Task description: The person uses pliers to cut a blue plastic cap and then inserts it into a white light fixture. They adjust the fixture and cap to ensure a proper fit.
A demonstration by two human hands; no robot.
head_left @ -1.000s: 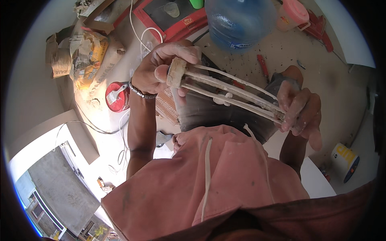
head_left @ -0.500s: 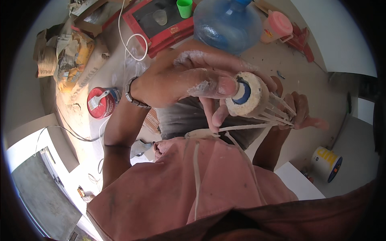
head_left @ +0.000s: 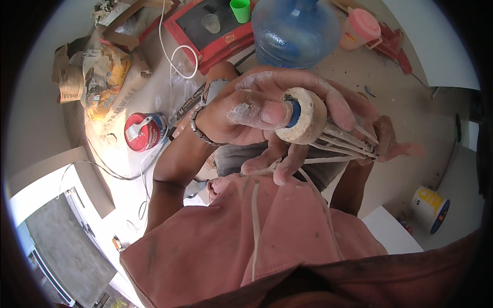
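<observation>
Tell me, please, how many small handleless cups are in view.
2: a green cup and a clear cup, side by side on the red-rimmed black panel; others may be hidden.

Patches of chalky, matt white residue dull the skin of the left hand. The cream round end of the tool looks rough and crusted around a smooth blue, plastic-looking plug, and its slim rods wear a similar pale, dull coating. A bracelet shows a shiny metallic finish; the pink shirt is soft, matt cloth, creased and smudged. A translucent blue plastic jug gleams near a smooth pink plastic pitcher. A ribbed green cup also appears plastic, while a brown paper sack looks crumpled and matt.
</observation>
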